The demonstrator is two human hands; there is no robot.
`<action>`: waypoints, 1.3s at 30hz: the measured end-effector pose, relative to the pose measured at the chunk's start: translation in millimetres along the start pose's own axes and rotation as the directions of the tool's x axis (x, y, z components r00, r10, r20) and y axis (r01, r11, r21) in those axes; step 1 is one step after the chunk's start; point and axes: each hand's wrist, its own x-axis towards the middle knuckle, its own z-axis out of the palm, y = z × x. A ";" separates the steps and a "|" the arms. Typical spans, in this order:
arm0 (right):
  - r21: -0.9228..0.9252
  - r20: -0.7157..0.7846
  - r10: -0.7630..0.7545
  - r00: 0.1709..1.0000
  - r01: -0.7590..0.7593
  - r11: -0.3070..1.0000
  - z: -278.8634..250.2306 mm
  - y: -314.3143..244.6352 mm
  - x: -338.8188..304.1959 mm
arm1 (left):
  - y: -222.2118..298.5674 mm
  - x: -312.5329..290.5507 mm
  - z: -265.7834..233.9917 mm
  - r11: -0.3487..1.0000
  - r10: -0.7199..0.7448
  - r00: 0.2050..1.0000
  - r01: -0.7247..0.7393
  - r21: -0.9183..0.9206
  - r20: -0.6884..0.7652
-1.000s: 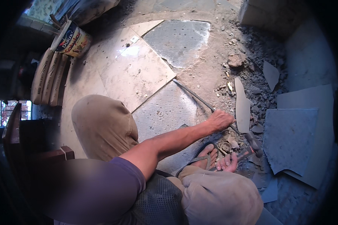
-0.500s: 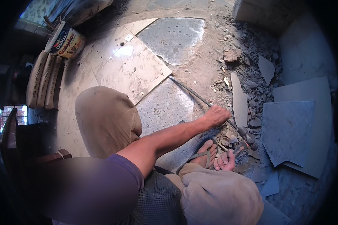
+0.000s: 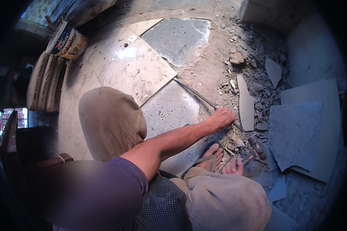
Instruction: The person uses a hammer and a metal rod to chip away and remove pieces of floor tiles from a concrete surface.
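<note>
My left hand (image 3: pixel 223 118) is wrapped round a long dark metal bar (image 3: pixel 198 94). The bar slants across the floor, its far tip against the right corner edge of a beige floor tile (image 3: pixel 146 65). Its near end sticks out just past my fist. Beside my right knee, my right hand (image 3: pixel 234 166) grips a hammer (image 3: pixel 257 148) by its handle. The hammer head is a little apart from the bar's near end. Beneath the bar lies a grey ridged tile-bed patch (image 3: pixel 171 107). My sandalled foot (image 3: pixel 212 154) is close to my right hand.
Broken rubble (image 3: pixel 254 88) spreads along the right, with a long tile shard (image 3: pixel 246 104) in it. Cut tile pieces (image 3: pixel 295 133) lean further right. A paint bucket (image 3: pixel 67 42) and upright sacks (image 3: pixel 46 82) stand at left. Another grey bed patch (image 3: pixel 177 40) lies farther off.
The hammer head has moved back from the bar's near end, slightly down and right, with my right hand. My left hand and the bar have hardly moved.
</note>
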 end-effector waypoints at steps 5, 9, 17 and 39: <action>-0.001 -0.117 -0.117 0.986 0.118 0.993 -0.5 0.0 11.8 | 7.4 4.4 -2.3 0.999 -0.044 0.997 0.042 0.033 0.058; -0.030 -0.017 0.026 1.000 -0.027 0.999 19.0 17.2 13.8 | -6.0 1.3 0.7 0.998 -0.010 1.000 0.010 0.061 0.004; 0.003 -0.150 -0.113 0.982 0.115 0.993 -14.4 12.1 18.4 | 7.4 1.6 -6.9 0.998 -0.037 0.997 0.035 0.047 0.060; 0.005 0.044 -0.066 0.997 0.066 0.998 -21.8 4.0 12.9 | -1.7 -0.1 -9.5 1.000 -0.021 1.000 0.021 -0.001 0.005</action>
